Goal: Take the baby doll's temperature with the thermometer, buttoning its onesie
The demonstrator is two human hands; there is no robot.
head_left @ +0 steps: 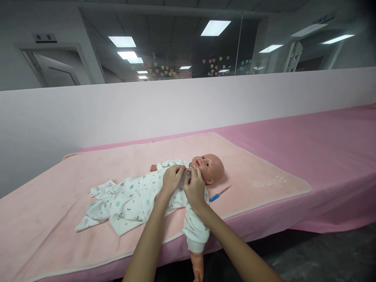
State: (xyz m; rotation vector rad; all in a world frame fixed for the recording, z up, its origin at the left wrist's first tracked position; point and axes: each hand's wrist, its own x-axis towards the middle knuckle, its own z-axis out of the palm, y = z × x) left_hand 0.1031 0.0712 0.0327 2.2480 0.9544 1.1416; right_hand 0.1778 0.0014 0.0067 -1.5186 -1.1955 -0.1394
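Observation:
A baby doll lies on its back with its head to the right. It wears a white romper printed with small green and dark figures. At the romper's neckline, just below the doll's chin, my left hand pinches the fabric with curled fingers. My right hand is close beside it, fingers bent and closed at the same collar. The fingertips hide the exact spot being gripped. One sleeved doll arm hangs over the near edge of the bed. By the doll's head lies a thin stick with a blue end.
Beneath the doll spreads a peach blanket with a pale border, on a pink-covered bed. A low white wall runs along the back. Above it is a large glass pane with heart stickers.

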